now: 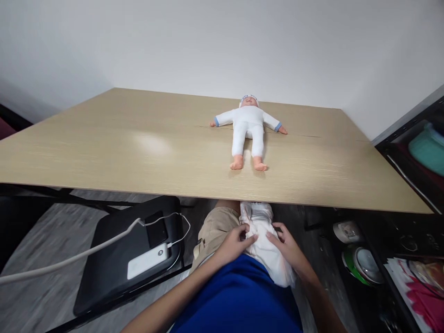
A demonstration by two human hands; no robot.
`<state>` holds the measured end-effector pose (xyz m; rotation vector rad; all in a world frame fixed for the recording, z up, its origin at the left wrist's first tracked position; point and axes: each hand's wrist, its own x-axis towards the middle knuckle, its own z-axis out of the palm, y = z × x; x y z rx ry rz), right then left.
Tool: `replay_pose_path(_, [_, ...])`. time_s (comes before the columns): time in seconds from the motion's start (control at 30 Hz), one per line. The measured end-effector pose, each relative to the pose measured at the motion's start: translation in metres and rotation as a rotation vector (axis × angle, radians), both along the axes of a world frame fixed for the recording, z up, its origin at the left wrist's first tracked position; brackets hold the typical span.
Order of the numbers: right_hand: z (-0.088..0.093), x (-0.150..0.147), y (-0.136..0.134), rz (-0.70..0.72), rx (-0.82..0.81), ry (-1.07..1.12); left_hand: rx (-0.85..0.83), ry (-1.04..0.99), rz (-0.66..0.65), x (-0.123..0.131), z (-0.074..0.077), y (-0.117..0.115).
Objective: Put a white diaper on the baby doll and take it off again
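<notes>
On my lap lies a white, crinkled plastic package [262,252], soft and partly see-through at its edges; its contents I cannot make out. My left hand [238,240] grips its left side with the thumb on top and the fingers curled. From the right, my right hand [286,244] holds the opposite side, thumb also on top. Beyond the table's near edge, a baby doll [248,129] in a white suit with blue cuffs and a printed cap lies on its back. Its arms are spread and its feet point toward me. Neither hand touches it.
The wooden table [104,148] overhangs my knees. At left, a black chair [111,249] bears a white power bank [148,262], a dark phone [156,229] and cables. A dark shelf [385,231] at right holds a green-rimmed container [362,263], a pink item [426,298] and others.
</notes>
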<state>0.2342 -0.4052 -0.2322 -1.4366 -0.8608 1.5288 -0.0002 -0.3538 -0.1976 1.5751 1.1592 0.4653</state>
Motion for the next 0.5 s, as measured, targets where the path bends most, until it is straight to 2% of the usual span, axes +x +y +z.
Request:
replay_pose_path(0.13, [0.058, -0.001, -0.025, 0.121, 0.053, -0.029, 0.029, -0.093, 0.054, -0.017, 0.063, -0.034])
replay_pose_path(0.2, [0.088, -0.005, -0.032, 0.128, 0.125, -0.072, 0.060, -0.117, 0.049, -0.025, 0.082, -0.046])
replay_pose_path(0.23, [0.101, -0.008, -0.032, 0.125, 0.171, -0.092, 0.079, -0.123, 0.051, -0.029, 0.087, -0.050])
replay_pose_path(0.3, [0.122, -0.016, -0.027, 0.105, 0.260, -0.121, 0.112, -0.143, 0.083, -0.033, 0.088, -0.050])
replay_pose_path(0.37, [0.136, -0.025, -0.011, 0.069, 0.307, -0.122, 0.124, -0.198, 0.158, -0.033, 0.081, -0.041])
replay_pose_path(0.43, [0.140, -0.034, 0.011, 0.016, 0.317, -0.111, 0.115, -0.264, 0.256, -0.028, 0.071, -0.024])
replay_pose_path(0.5, [0.132, -0.041, 0.034, -0.031, 0.321, -0.116, 0.061, -0.302, 0.341, -0.020, 0.064, -0.004])
